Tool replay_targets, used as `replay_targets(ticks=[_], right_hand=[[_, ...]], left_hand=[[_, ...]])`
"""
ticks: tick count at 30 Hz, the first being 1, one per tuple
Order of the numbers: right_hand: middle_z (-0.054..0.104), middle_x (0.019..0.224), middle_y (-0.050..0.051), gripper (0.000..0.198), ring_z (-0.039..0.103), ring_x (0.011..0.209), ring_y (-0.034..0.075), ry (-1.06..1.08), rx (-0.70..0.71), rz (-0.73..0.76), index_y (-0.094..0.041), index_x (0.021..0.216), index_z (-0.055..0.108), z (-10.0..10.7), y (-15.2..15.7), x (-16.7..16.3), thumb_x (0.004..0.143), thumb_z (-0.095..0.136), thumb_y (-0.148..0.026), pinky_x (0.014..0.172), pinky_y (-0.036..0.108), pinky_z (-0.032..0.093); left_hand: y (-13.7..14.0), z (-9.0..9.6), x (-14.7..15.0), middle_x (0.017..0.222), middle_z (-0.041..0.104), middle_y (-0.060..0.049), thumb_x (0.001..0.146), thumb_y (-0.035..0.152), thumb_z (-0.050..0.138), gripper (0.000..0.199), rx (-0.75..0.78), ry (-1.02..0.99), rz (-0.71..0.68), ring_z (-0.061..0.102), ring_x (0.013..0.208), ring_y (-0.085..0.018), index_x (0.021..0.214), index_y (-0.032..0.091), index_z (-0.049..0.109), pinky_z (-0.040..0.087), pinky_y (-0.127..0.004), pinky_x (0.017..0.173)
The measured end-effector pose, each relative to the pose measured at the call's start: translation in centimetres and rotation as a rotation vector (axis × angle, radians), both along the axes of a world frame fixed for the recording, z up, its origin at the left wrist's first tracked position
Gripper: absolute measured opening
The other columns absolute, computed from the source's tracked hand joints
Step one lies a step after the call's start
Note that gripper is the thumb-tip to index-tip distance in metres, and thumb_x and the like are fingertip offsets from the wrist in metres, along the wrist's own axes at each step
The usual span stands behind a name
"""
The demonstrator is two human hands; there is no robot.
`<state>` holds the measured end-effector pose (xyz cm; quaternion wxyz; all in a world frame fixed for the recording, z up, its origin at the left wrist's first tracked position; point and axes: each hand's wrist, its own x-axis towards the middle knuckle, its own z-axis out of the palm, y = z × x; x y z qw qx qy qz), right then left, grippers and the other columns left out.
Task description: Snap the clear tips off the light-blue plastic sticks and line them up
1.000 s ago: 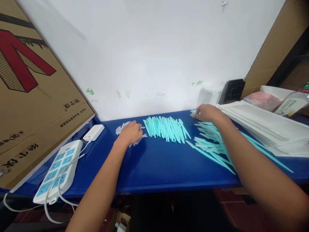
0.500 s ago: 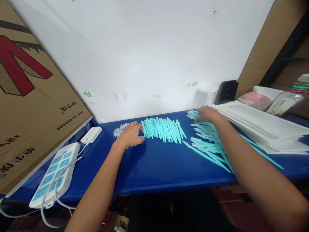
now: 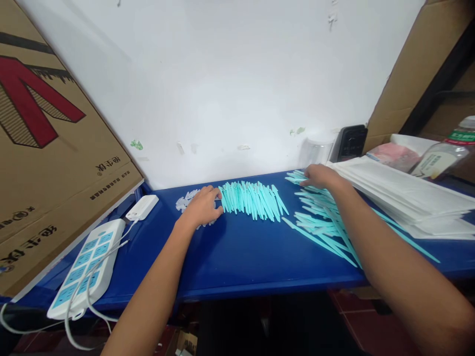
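Observation:
My left hand (image 3: 205,205) rests over small translucent plastic pieces (image 3: 183,201), its thumb and fingers curved and apart. Its fingertips are by the left end of a tight row of slim, tapered turquoise sticks (image 3: 252,200), which look like eyebrow razors. At the back right, my right hand (image 3: 318,176) is down on a looser spread of the same turquoise sticks (image 3: 321,225). Its thumb and fingers are closed around stick ends there; how many it grips is hidden. The right forearm covers part of that spread.
White envelopes (image 3: 404,190) are stacked on the right, beside a plastic bottle (image 3: 445,151). A clear cup (image 3: 318,151) and a black device (image 3: 352,142) stand against the wall. On the left lie a power strip (image 3: 87,267), a white adapter (image 3: 142,207) and a cardboard box (image 3: 67,173).
Stick ends under my right hand have slid slightly left with it. My left hand stays in place. The whole view has shifted a little.

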<state>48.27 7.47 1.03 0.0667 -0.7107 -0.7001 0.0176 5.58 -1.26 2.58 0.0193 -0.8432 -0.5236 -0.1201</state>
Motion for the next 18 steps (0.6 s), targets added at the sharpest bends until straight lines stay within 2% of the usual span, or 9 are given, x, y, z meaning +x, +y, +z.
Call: replay_targets(ticks=[3, 9, 15, 18], right_hand=[[0.076, 0.099, 0.016, 0.023, 0.068, 0.089, 0.028, -0.067, -0.049, -0.015, -0.018, 0.09, 0.077, 0.6, -0.5, -0.3, 0.084, 0.08, -0.04, 0.069, 0.033, 0.042], [0.077, 0.1, 0.016, 0.024, 0.069, 0.089, 0.028, -0.05, -0.003, -0.044, -0.019, 0.095, 0.078, 1.5, -0.8, -0.6, 0.088, 0.075, -0.042, 0.071, 0.034, 0.041], [0.075, 0.107, 0.016, 0.03, 0.067, 0.096, 0.03, 0.044, 0.14, 0.108, -0.018, 0.107, 0.072, 1.5, -0.4, -1.0, 0.099, 0.056, -0.041, 0.071, 0.033, 0.04], [0.073, 0.109, 0.016, 0.029, 0.065, 0.093, 0.029, 0.123, 0.179, 0.165, -0.018, 0.111, 0.067, 1.3, -0.2, -1.3, 0.101, 0.049, -0.038, 0.071, 0.032, 0.04]], left_hand=[[0.0, 0.1, 0.1, 0.105, 0.064, -0.01, 0.086, 0.029, 0.058, 0.018, 0.037, -0.029, -0.006, 0.059, 0.104, -0.03, 0.101, 0.022, 0.061, 0.048, -0.041, 0.087], [-0.1, 0.4, 0.3, 0.103, 0.066, -0.009, 0.092, 0.028, 0.055, 0.014, 0.112, -0.094, 0.003, 0.062, 0.1, -0.028, 0.102, 0.021, 0.061, 0.048, -0.039, 0.082], [0.1, 0.2, 0.4, 0.1, 0.067, -0.008, 0.093, 0.027, 0.055, 0.016, 0.137, -0.152, -0.01, 0.064, 0.096, -0.026, 0.106, 0.021, 0.061, 0.048, -0.038, 0.079], [0.0, 0.2, 0.5, 0.099, 0.067, -0.007, 0.095, 0.028, 0.054, 0.016, 0.122, -0.17, -0.018, 0.064, 0.095, -0.026, 0.108, 0.021, 0.061, 0.048, -0.037, 0.077]])
